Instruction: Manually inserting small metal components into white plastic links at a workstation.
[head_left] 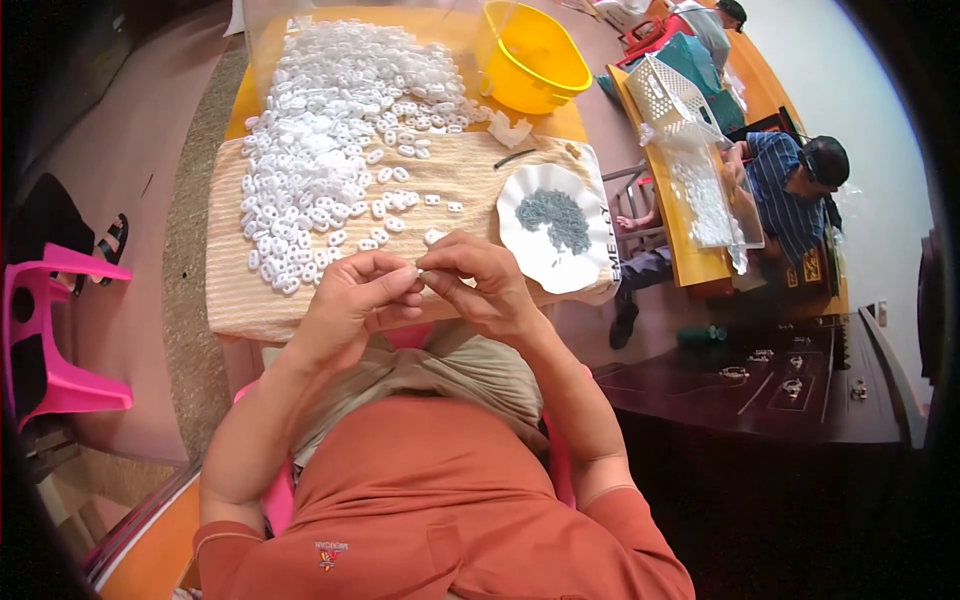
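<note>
My left hand (350, 300) and my right hand (487, 285) meet at the near edge of the cloth-covered table. Both are closed, fingertips pinched together on a small white plastic piece (419, 273), mostly hidden by the fingers. Just beyond them lie loose white two-hole plastic pieces (380, 209), which run back into a large heap (320, 130) on the left. To the right of my right hand is a white wavy-edged dish (545, 275) with a mound of tiny dark grey parts (555, 218) in it.
A yellow tub (530, 85) stands at the table's far right, near a crumpled paper scrap (508, 130) and a thin dark strip (515, 158). A pink stool (60, 330) is on the left. Another person (790, 190) works at a table (690, 265) on the right.
</note>
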